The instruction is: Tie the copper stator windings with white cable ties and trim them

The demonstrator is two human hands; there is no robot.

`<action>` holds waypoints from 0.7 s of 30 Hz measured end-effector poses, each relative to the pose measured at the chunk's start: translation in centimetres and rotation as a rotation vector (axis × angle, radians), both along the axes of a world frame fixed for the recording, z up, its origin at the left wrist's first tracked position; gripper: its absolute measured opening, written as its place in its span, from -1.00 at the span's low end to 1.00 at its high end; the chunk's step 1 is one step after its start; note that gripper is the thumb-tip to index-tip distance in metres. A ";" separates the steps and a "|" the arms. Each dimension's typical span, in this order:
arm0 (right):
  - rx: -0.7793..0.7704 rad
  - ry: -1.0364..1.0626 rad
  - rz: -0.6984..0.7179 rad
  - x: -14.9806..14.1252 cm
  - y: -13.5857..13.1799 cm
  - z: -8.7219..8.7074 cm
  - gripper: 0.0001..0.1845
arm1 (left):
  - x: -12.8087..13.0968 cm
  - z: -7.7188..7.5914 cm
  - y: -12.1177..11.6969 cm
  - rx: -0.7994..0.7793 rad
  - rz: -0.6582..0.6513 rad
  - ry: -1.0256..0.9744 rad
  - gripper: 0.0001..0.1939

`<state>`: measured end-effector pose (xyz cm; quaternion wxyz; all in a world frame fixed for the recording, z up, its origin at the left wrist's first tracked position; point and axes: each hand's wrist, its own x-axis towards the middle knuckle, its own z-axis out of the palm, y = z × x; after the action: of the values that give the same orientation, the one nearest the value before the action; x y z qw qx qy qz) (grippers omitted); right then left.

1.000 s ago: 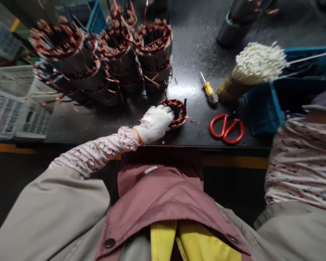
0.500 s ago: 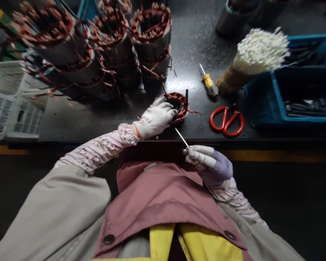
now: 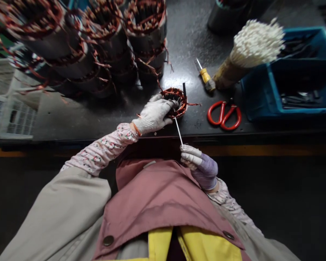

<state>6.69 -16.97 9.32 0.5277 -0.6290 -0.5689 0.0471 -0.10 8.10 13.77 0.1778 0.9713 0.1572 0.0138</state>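
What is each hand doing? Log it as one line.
left hand: holds copper coil | right hand: holds white stick | stick tip: at coil edge

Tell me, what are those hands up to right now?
Left hand gripping copper-wound stator. Right hand holding white stick, tip at the stator. Red scissors lying to the side.

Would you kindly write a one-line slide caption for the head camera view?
Gloved left hand grasps a copper-wound stator as the right hand holds a thin white stick to it.
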 end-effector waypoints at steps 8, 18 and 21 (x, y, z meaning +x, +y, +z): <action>0.019 0.025 -0.013 0.3 2.1 -1.6 -0.76 | 0.0 0.1 -0.4 0.020 0.033 0.004 -0.42; 0.021 0.492 -0.191 2.0 9.6 -0.9 -0.80 | -1.1 -1.2 -1.8 -0.071 0.246 -0.210 -0.50; -0.041 0.534 -0.191 2.1 9.3 0.0 -0.85 | -1.0 -2.2 -1.8 -0.071 0.134 -0.338 -0.72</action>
<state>8.76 -7.68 9.30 0.6481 -0.6557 -0.3468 0.1726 -1.07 6.33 11.54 0.2345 0.9357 0.1897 0.1831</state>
